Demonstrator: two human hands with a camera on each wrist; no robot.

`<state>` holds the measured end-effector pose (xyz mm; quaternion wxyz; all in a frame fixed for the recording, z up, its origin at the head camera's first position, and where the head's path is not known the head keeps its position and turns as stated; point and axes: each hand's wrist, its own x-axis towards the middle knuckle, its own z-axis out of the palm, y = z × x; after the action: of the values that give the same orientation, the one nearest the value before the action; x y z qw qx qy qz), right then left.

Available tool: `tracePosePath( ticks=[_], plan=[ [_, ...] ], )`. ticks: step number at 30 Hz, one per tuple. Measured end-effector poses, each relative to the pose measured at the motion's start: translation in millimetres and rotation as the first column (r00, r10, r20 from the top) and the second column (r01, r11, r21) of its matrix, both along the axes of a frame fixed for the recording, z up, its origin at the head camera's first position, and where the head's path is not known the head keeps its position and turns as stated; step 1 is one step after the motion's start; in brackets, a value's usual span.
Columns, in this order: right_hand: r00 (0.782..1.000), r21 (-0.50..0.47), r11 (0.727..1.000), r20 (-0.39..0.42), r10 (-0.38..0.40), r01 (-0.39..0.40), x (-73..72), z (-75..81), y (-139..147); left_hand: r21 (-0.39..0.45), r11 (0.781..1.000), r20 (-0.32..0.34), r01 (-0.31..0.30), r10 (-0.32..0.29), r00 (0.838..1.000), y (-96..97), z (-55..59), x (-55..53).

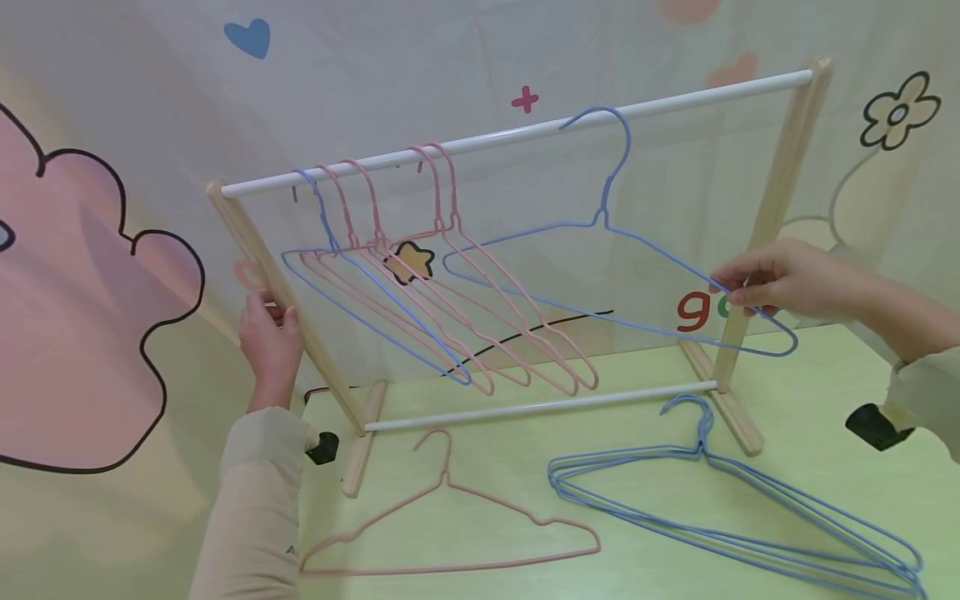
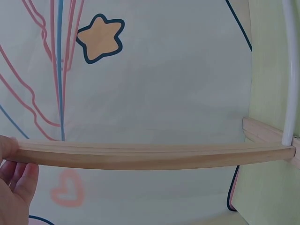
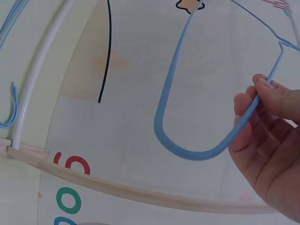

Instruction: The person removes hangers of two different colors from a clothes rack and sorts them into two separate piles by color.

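My right hand (image 1: pixel 798 279) pinches a blue hanger (image 1: pixel 660 243) near its right shoulder, thumb and fingers on the wire. That hanger's hook lies over the white top rail (image 1: pixel 517 133) of a wooden rack. In the right wrist view the blue hanger's rounded end (image 3: pixel 192 153) extends beyond the fingers. My left hand (image 1: pixel 272 342) grips the rack's left wooden post (image 1: pixel 285 292); the left wrist view shows fingers (image 2: pixel 28 180) beneath the post and the thumb over it. Several pink hangers (image 1: pixel 452 192) and one blue hanger (image 1: pixel 322 208) hang on the rail's left half.
On the green table (image 1: pixel 480 500) lie a pink hanger (image 1: pixel 450 571) at front centre and a stack of blue hangers (image 1: pixel 705 542) at front right. A white lower bar (image 1: pixel 540 407) joins the rack's feet. Behind stands a decorated backdrop (image 1: pixel 420 75).
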<state>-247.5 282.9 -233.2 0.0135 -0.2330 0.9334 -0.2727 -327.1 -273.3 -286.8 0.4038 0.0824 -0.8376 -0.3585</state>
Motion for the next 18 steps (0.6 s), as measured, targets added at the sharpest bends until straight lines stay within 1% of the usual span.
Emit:
tracePosePath(
  ticks=[1,4,7,9,13,18],
  plan=[
    [1.0,0.0,1.0,0.011,0.002,-0.002,1.0,-1.8,2.7,0.001,1.0,0.0,0.002,-0.002,1.0,0.3,0.2,0.3],
    [1.0,-0.01,1.0,0.001,0.0,0.0,4.2,-7.4,8.4,-0.001,1.0,0.001,0.005,-0.005,1.0,0.7,0.2,0.9],
    [1.0,-0.047,0.999,-0.01,-0.024,0.023,7.2,-13.9,13.1,-0.003,1.0,0.005,0.005,-0.005,1.0,0.9,0.6,1.9],
    [0.999,-0.075,0.996,-0.004,-0.038,0.038,9.6,-18.5,16.5,-0.005,1.0,0.007,0.005,-0.005,1.0,0.8,0.7,2.2],
    [1.0,-0.105,0.994,0.013,-0.026,0.027,13.2,-27.1,23.5,-0.005,1.0,0.011,0.006,-0.006,1.0,0.9,0.9,2.3],
    [0.996,-0.075,0.994,0.063,-0.069,0.074,16.9,-36.5,29.4,-0.002,1.0,0.025,-0.001,0.001,1.0,0.9,1.9,2.4]
  ],
)
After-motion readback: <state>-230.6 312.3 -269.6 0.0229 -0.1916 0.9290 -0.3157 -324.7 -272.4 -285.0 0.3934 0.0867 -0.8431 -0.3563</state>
